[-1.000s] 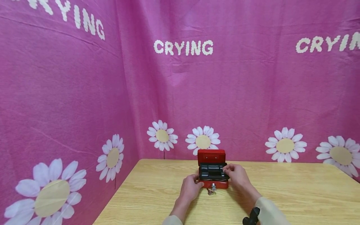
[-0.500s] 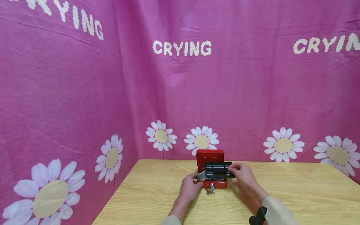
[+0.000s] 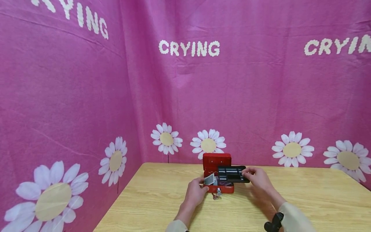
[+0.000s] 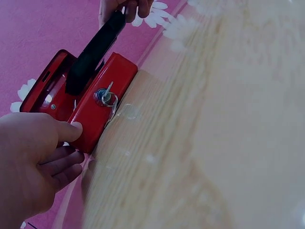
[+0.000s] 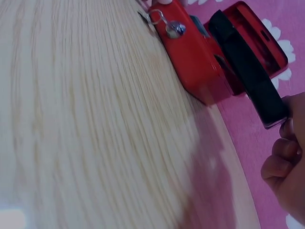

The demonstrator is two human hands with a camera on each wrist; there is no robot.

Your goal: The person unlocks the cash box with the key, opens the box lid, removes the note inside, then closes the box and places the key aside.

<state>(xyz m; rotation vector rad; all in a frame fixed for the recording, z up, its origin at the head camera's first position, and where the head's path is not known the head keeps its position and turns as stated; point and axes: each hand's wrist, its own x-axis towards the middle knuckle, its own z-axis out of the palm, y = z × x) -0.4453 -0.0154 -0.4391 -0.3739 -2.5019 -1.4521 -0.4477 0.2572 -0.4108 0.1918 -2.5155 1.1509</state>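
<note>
A red cash box (image 3: 227, 189) stands on the table with its lid (image 3: 215, 160) raised. My right hand (image 3: 258, 179) pinches the right end of a black coin tray (image 3: 226, 174). In the right wrist view the tray (image 5: 250, 71) hangs tilted above the box, clear of its right part. My left hand (image 3: 195, 193) holds the box's left front corner, and its thumb (image 4: 72, 131) lies on the red front in the left wrist view. A grey-white flat piece (image 3: 209, 179) leans inside the box at the left. Other contents are too small to tell.
A key ring (image 4: 112, 100) with keys hangs from the lock on the box's front. The wooden table (image 3: 162, 180) reaches back to a pink cloth (image 3: 246, 96) printed with daisies and lettering. A black strap device (image 3: 273, 222) sits on the right wrist.
My right hand has lifted the coin tray out of the box and moved it to the right. The box's inside and the grey-white piece have come into sight. My left hand stays put.
</note>
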